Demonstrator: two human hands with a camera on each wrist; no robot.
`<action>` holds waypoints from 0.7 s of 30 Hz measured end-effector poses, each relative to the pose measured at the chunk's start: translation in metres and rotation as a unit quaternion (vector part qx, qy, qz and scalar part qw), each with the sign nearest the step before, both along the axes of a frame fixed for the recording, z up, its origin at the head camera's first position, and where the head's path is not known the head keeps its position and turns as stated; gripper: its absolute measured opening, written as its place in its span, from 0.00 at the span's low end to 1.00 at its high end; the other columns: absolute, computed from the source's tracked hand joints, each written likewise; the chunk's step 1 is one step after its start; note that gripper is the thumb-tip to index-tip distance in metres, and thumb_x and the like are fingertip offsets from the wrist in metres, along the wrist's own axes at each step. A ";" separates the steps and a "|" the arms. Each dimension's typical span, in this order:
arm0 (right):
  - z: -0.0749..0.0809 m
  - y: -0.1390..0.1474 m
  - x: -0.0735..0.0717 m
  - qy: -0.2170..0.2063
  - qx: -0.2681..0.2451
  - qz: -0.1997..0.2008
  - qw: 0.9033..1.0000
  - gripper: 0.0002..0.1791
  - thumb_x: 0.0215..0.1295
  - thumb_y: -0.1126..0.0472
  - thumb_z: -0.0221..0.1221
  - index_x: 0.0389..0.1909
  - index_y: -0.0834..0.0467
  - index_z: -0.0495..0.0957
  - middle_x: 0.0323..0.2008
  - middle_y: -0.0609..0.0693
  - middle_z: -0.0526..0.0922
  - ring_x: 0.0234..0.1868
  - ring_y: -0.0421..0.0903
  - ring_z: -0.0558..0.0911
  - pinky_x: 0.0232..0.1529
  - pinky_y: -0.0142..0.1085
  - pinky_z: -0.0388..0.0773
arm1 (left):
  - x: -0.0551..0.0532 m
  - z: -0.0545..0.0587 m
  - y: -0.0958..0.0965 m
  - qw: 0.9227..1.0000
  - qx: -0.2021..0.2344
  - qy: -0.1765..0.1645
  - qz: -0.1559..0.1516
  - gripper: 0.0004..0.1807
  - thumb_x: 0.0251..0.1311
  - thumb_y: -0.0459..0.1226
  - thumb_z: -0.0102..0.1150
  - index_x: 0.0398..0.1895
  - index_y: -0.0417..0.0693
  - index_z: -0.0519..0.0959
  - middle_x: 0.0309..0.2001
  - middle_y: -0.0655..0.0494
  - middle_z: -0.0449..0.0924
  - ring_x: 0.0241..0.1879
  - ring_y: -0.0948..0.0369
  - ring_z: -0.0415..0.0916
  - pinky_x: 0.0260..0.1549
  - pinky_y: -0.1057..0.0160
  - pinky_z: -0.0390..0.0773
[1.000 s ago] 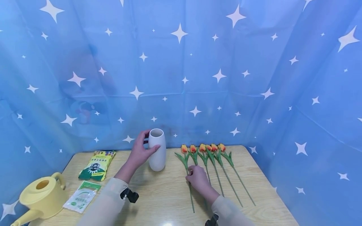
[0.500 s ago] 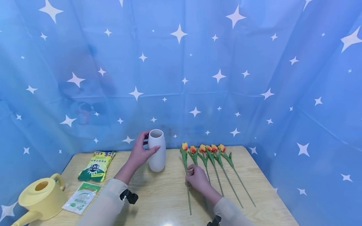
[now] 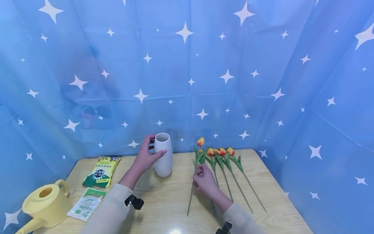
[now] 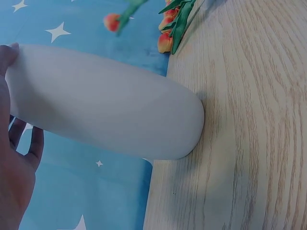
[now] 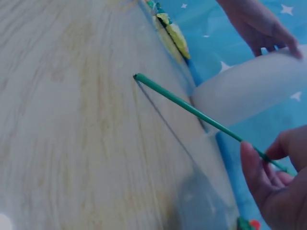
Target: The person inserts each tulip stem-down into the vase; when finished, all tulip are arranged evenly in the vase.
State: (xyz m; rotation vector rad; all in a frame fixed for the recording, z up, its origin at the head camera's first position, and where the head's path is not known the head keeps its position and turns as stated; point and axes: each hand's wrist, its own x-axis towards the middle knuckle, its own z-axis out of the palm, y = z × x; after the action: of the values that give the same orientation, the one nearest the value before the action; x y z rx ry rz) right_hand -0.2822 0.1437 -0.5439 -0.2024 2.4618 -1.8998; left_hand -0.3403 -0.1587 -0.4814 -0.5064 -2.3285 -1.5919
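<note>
In the head view, my left hand (image 3: 146, 157) grips the upper part of a white vase (image 3: 163, 162) that stands upright on the table, thumb on the near side. My right hand (image 3: 205, 182) pinches the green stem of an orange-yellow tulip (image 3: 200, 141), whose bloom is raised above the others. The right wrist view shows the stem (image 5: 187, 106) slanting from thumb and fingers down to its cut end, close to the tabletop; whether it touches cannot be told. Several more tulips (image 3: 230, 151) lie side by side to the right of this hand.
On the left of the wooden table (image 3: 163, 208) lie a yellow-green bag (image 3: 101, 172) and a white-green packet (image 3: 87, 204). A yellow watering can (image 3: 46, 204) stands at the left front. A blue star-patterned curtain (image 3: 175, 65) hangs behind the table.
The leftmost tulip has been lifted at its bloom end and tilted, its bloom moving up and right, its stem end left. My left hand stays on the vase.
</note>
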 end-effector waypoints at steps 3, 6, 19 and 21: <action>0.003 0.000 -0.002 0.012 -0.023 -0.005 1.000 0.21 0.70 0.75 0.57 0.62 0.70 0.68 0.40 0.56 0.76 0.29 0.49 0.84 0.32 0.48 0.91 | 0.001 0.000 0.000 1.000 0.000 -0.003 0.000 0.41 0.69 0.50 0.78 0.77 0.51 0.67 0.71 0.47 0.72 0.70 0.40 0.73 0.66 0.34 0.78; 0.008 0.001 -0.002 0.019 -0.043 -0.012 0.999 0.19 0.71 0.76 0.58 0.60 0.67 0.69 0.41 0.57 0.78 0.32 0.51 0.86 0.36 0.51 0.92 | 0.002 0.000 0.000 1.000 -0.002 -0.008 -0.002 0.41 0.69 0.51 0.78 0.77 0.51 0.66 0.72 0.47 0.72 0.71 0.40 0.73 0.67 0.34 0.77; 0.029 0.001 -0.006 0.056 -0.074 -0.028 0.995 0.14 0.75 0.76 0.62 0.54 0.65 0.70 0.43 0.60 0.82 0.35 0.60 0.92 0.34 0.47 0.92 | 0.001 0.001 -0.001 1.000 0.001 -0.019 -0.004 0.42 0.69 0.52 0.78 0.77 0.53 0.66 0.72 0.46 0.70 0.70 0.38 0.73 0.65 0.32 0.78; 0.030 0.001 -0.007 0.059 -0.081 -0.028 0.995 0.14 0.75 0.75 0.62 0.55 0.67 0.70 0.43 0.60 0.82 0.36 0.60 0.92 0.34 0.47 0.92 | 0.001 0.001 -0.001 1.000 0.002 -0.020 -0.003 0.41 0.69 0.52 0.78 0.77 0.53 0.66 0.72 0.47 0.71 0.70 0.38 0.73 0.65 0.32 0.78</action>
State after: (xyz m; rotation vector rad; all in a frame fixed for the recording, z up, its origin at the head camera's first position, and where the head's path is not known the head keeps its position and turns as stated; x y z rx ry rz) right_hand -0.2892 0.1449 -0.5137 -0.2597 2.4091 -2.1722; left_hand -0.3389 -0.1593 -0.4809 -0.4861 -2.3541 -1.6241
